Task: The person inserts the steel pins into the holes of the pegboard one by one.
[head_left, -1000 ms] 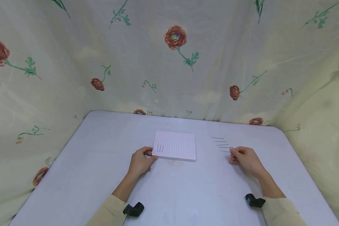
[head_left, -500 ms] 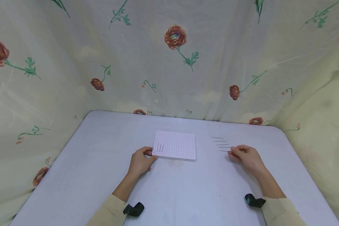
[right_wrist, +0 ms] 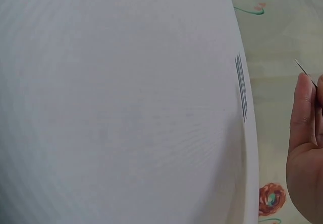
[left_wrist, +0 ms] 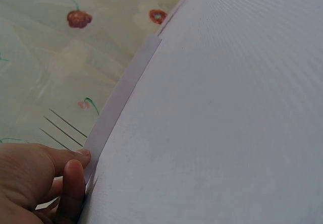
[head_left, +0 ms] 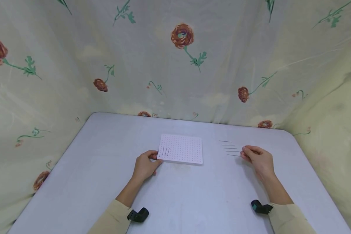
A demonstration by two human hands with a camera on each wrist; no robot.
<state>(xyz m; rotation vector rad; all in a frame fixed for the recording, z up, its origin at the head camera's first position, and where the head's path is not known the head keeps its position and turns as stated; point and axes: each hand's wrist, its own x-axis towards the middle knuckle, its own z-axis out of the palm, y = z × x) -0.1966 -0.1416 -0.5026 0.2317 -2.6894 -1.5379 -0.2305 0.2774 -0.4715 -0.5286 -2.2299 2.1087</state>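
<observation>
My left hand grips the near left corner of a white board with rows of small holes, its thumb at the front edge and fingers at the side. Several thin dark needles stand in the board's holes near that hand; some also show beyond the board's edge in the left wrist view. To the right, my right hand pinches one needle between thumb and fingertips, its tip poking out past them. Beside those fingertips, several loose needles lie in a stepped row on the table.
A white-covered table carries everything. A hanging cloth with printed flowers closes off the back and both sides. Each wrist wears a black camera mount, one on the left and one on the right.
My right hand has risen from beside the needle row, drawing slightly back to the right with a needle in its fingertips. My left hand and the board have stayed put.
</observation>
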